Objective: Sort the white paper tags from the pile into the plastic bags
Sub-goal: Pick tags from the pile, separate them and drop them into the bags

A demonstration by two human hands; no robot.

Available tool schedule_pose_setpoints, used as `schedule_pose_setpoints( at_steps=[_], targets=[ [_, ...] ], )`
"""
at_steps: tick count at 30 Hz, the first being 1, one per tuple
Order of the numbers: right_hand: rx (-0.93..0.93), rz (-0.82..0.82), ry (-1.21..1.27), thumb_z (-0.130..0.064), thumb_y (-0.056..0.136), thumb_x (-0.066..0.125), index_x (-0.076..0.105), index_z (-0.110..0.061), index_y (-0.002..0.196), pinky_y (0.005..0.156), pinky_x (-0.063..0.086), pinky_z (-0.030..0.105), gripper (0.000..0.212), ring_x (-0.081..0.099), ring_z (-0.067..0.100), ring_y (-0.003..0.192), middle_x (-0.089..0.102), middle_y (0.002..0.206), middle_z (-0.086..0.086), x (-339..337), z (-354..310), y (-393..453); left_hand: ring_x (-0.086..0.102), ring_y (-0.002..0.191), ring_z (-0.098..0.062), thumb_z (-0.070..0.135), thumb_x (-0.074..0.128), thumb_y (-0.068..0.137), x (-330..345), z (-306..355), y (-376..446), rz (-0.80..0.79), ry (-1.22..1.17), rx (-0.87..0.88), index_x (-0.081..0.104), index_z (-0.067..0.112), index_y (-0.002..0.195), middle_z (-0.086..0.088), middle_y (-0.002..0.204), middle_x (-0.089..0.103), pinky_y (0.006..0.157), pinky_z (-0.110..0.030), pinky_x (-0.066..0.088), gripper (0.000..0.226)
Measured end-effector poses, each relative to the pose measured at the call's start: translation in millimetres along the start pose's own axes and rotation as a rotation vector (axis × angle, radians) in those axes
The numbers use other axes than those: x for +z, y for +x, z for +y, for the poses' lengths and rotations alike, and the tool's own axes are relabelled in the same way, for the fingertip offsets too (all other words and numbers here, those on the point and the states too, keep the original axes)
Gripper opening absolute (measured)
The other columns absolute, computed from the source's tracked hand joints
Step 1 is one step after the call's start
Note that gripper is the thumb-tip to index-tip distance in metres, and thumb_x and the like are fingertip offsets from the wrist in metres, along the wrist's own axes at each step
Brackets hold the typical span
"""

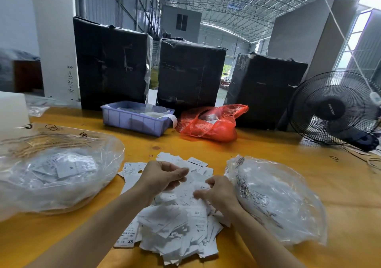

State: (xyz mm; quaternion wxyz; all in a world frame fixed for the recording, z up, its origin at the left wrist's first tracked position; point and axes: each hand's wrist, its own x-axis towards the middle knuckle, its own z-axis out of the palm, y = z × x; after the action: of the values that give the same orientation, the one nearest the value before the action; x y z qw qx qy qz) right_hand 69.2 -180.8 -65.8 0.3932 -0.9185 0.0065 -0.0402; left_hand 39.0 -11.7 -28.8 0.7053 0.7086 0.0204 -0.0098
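Centrally, one pile of white paper tags (175,224) lies on the yellow bench (340,185) between two clear plastic bags (61,170) (278,201). Left hand (162,177) and right hand (218,191) fingers pinch tags above it.

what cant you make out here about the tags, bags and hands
Head view only:
- Tags in the left bag: one M shows; the other sizes are blurred by plastic.
- Right bag: contents lost in glare.
- Left hand and right hand: the grip is unclear among the tag pile.
- Purple bin: its wall hides the contents.
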Motion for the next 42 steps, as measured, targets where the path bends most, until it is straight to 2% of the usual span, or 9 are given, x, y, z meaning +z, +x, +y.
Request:
schedule_pose_setpoints(
  at_steps=[3,6,9,14,18,27,32,37,42],
  targets=[
    [0.014,0.052,0.157,-0.012,0.068,0.083,0.060,-0.008,0.100,0.053,0.052,0.019,0.039,0.064,0.001,0.059,0.066,0.075,-0.004,-1,2,0,0.058,0.054,-0.007,0.018,0.078,0.072,-1,-3,2,0.017,0.006,0.004,0.072,0.009,0.073,-0.002,0.066,0.072,0.056,-0.019,0.049,0.011],
    [-0.069,0.170,0.033,-0.016,0.077,0.074,0.059,-0.011,0.073,0.049,0.036,0.019,0.017,0.051,0.006,0.056,0.059,0.066,-0.001,0,5,2,0.059,0.055,-0.008,0.016,0.077,0.073,-1,-3,3,0.022,0.002,0.006,0.072,0.008,0.074,-0.003,0.066,0.073,0.056,-0.018,0.049,0.009],
    [-0.176,0.194,-0.026,-0.018,0.089,0.063,0.047,-0.009,0.053,0.046,0.027,0.019,0.039,0.036,0.009,0.046,0.043,0.050,0.001,0,4,-1,0.061,0.053,-0.007,0.014,0.076,0.073,-2,-3,3,0.013,-0.008,0.012,0.072,0.007,0.075,-0.004,0.068,0.073,0.056,-0.019,0.050,0.009],
    [-0.290,0.138,0.325,-0.011,0.085,0.068,0.070,-0.001,0.079,0.065,0.054,0.034,0.011,0.067,0.019,0.068,0.070,0.074,0.011,-23,-20,-10,0.064,0.056,-0.007,0.012,0.074,0.076,-2,-3,4,-0.015,0.004,0.015,0.073,0.005,0.075,-0.006,0.073,0.074,0.058,-0.018,0.052,0.007],
    [-0.346,0.073,0.428,-0.012,0.081,0.072,0.070,-0.019,0.075,0.056,0.050,0.019,0.009,0.062,0.004,0.060,0.070,0.071,0.000,-47,-37,-18,0.064,0.059,-0.011,0.008,0.074,0.078,-2,-4,4,-0.027,-0.002,0.021,0.074,0.004,0.074,-0.011,0.077,0.074,0.065,-0.022,0.053,0.006],
    [-0.361,-0.018,0.404,-0.011,0.080,0.073,0.070,-0.013,0.075,0.057,0.048,0.022,0.006,0.062,0.011,0.062,0.071,0.074,0.007,-46,-43,-21,0.066,0.063,-0.010,-0.012,0.063,0.081,-1,0,0,-0.121,0.006,-0.031,0.071,0.004,0.083,-0.007,0.072,0.071,0.060,-0.018,0.055,0.018],
    [-0.257,-0.303,0.446,-0.022,0.069,0.078,0.072,-0.016,0.074,0.059,0.049,0.019,0.009,0.063,0.008,0.063,0.071,0.070,-0.002,-50,-41,-22,0.066,0.062,-0.012,-0.008,0.078,0.068,3,4,-5,-0.129,0.256,0.089,0.062,0.005,0.094,-0.011,0.075,0.070,0.059,-0.019,0.053,0.033],
    [-0.207,-0.171,0.377,-0.010,0.077,0.076,0.073,-0.013,0.070,0.056,0.046,0.025,0.008,0.060,0.012,0.057,0.069,0.063,0.001,-46,-37,-19,0.068,0.075,-0.017,-0.005,0.084,0.061,1,9,-2,-0.107,0.287,0.101,0.058,0.010,0.099,-0.009,0.083,0.070,0.076,-0.032,0.056,0.049],
    [-0.181,-0.109,0.472,-0.005,0.080,0.072,0.070,-0.009,0.069,0.062,0.049,0.028,0.012,0.062,0.018,0.064,0.069,0.069,0.007,-44,-36,-19,0.068,0.080,-0.018,-0.006,0.077,0.067,-5,9,3,-0.071,-0.049,-0.001,0.069,0.000,0.085,-0.010,0.080,0.073,0.074,-0.021,0.055,0.021]
  ],
)
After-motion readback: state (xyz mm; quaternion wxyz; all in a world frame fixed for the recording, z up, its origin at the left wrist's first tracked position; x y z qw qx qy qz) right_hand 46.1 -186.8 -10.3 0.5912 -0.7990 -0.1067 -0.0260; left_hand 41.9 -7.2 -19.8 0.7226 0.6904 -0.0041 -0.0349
